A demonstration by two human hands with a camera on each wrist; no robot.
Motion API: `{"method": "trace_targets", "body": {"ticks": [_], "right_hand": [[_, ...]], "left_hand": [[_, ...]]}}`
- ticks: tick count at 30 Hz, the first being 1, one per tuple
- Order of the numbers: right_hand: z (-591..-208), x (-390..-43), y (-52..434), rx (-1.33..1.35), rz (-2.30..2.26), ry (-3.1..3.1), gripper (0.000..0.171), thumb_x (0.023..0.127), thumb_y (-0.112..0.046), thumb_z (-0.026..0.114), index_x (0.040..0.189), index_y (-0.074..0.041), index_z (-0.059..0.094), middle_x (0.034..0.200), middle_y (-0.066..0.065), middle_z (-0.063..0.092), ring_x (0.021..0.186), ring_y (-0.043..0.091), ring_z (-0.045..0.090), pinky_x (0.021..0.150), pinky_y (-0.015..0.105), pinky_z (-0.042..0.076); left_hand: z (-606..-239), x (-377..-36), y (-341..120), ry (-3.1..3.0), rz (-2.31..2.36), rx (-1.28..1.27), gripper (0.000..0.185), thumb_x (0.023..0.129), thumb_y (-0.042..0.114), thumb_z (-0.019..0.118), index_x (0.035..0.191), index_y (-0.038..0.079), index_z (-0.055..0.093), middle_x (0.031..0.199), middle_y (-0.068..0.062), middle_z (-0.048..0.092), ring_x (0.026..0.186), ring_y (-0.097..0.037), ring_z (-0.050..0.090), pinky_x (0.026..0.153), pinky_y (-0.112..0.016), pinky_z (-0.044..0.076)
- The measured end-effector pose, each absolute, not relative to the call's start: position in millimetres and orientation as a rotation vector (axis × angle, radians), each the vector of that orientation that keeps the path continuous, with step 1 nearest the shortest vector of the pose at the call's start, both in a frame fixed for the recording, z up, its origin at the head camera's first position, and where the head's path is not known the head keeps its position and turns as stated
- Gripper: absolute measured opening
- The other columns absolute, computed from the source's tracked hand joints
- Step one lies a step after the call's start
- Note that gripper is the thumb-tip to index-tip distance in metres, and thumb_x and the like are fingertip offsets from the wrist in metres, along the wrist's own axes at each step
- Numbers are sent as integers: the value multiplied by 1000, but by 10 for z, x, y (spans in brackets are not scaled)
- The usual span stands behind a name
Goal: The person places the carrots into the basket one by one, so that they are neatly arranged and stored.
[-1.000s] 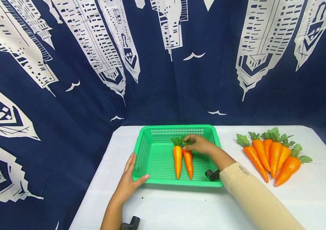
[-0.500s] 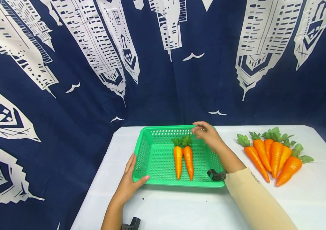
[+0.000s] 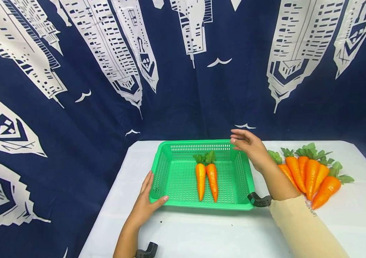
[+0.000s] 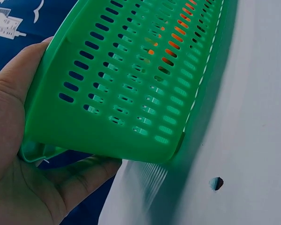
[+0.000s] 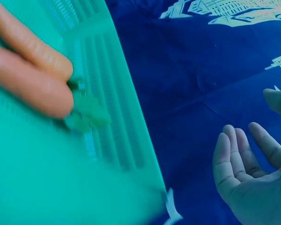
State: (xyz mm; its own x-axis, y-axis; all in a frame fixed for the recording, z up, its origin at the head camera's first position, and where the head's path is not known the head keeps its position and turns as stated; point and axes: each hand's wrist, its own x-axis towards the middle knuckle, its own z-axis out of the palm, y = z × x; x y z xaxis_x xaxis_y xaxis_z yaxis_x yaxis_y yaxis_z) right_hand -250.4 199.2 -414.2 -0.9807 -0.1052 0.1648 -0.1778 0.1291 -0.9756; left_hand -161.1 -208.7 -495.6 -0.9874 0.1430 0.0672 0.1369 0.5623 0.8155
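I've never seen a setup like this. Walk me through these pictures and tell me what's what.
There is no machine here: a person is working bare-handed. The wide picture comes from a camera worn on the head; the two close ones come from cameras on the wrists. On the white table stands a green basket with two carrots inside; loose carrots lie to its right. The left hand rests against the basket's near left corner. The right hand, raised near the far right corner, holds nothing.
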Motion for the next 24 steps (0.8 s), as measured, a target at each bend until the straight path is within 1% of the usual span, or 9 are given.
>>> {"method": "trace_targets", "body": {"ticks": [4,10,13,15,17,20,22,24], "right_hand": [[-4112,-2397,2199,266,1861,-2359,53,101,-29,64,147,-8,49,121,-15,59,108,-7,61,89,13,53],[-4090,-2217,2527,154,1691,-2458,56,99,-35,66,149,-17,49,119,-26,57,106,-12,58,84,6,48],[-4103,-2127,2705,87,1608,-2519,58,99,-40,65,149,-20,48,120,-28,54,103,-16,55,81,5,47],[-4132,-2074,2821,40,1539,-2563,60,98,-43,65,150,-20,47,123,-22,55,101,-19,53,78,5,48],[-4175,-2028,2940,23,1466,-2601,62,98,-44,64,151,-18,45,129,-13,54,99,-20,50,76,4,47],[-4258,-1972,3113,3,1397,-2642,64,99,-44,63,153,-15,43,128,-12,53,96,-21,48,74,4,46],[-4312,-1929,3230,-12,1366,-2663,64,99,-43,63,153,-15,43,120,-21,54,95,-22,47,73,4,44],[-4366,-1883,3339,-49,1321,-2690,64,100,-44,62,154,-17,42,112,-29,51,95,-22,44,73,7,44]], "left_hand": [[-4946,-1608,-2086,2777,1443,253,108,85,48,79,164,19,11,171,10,1,159,-35,5,120,-70,16],[-4943,-1610,-2086,2777,1443,243,109,84,49,80,164,20,12,171,12,1,158,-35,6,119,-70,17],[-4950,-1613,-2086,2780,1447,251,109,84,48,80,164,19,12,171,11,1,158,-36,6,119,-71,17],[-4953,-1616,-2084,2777,1449,250,108,85,47,80,164,19,12,171,11,1,158,-35,6,120,-70,16],[-4954,-1616,-2084,2776,1451,250,108,85,45,80,164,19,12,171,10,1,158,-35,5,120,-70,16],[-4949,-1617,-2084,2774,1449,248,107,86,43,80,164,18,12,171,9,0,158,-36,5,120,-70,15],[-4946,-1615,-2086,2770,1448,245,107,86,44,80,164,18,11,171,9,0,159,-36,5,120,-70,15],[-4946,-1616,-2088,2770,1445,245,108,86,46,79,164,18,11,171,9,0,159,-35,5,120,-69,15]]}}
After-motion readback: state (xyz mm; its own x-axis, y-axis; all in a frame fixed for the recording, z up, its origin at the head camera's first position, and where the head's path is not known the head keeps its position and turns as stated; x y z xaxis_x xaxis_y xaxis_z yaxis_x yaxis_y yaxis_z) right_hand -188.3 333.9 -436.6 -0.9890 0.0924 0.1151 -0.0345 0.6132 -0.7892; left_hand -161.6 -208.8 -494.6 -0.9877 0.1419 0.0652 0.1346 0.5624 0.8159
